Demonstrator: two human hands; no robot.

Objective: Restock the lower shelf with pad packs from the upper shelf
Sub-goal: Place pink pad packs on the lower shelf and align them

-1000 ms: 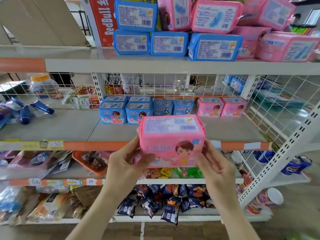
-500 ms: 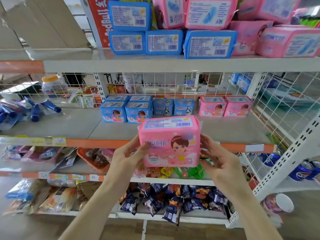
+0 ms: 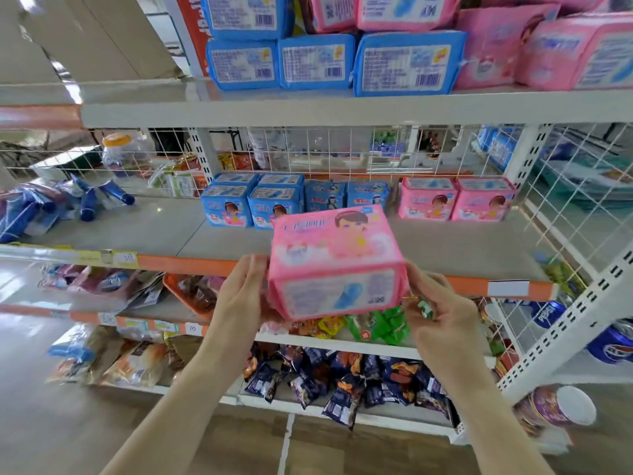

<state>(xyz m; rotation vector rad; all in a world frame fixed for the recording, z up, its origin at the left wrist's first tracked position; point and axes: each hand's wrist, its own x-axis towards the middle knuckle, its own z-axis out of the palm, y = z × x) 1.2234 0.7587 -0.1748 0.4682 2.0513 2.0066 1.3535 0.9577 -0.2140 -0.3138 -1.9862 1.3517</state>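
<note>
A pink pad pack [image 3: 337,260] with a cartoon face hangs in front of the lower shelf [image 3: 445,248], its face side tipped up. My left hand [image 3: 241,296] grips its left end and my right hand [image 3: 442,311] holds its right end. On the lower shelf stand two pink packs [image 3: 457,198] at the right and several blue packs [image 3: 253,198] to their left. The upper shelf [image 3: 308,109] carries stacked blue packs [image 3: 406,63] and pink packs [image 3: 548,46].
A white wire grid [image 3: 568,207] closes the shelf's right side and back. Blue bottles [image 3: 102,198] lie on the lower shelf at the left. Snack bags [image 3: 342,382] fill the shelves beneath, and cans [image 3: 613,341] sit at the right.
The pink pack has tipped back so its cartoon face points up and its bottom label faces me. Both hands have moved it forward toward the lower shelf.
</note>
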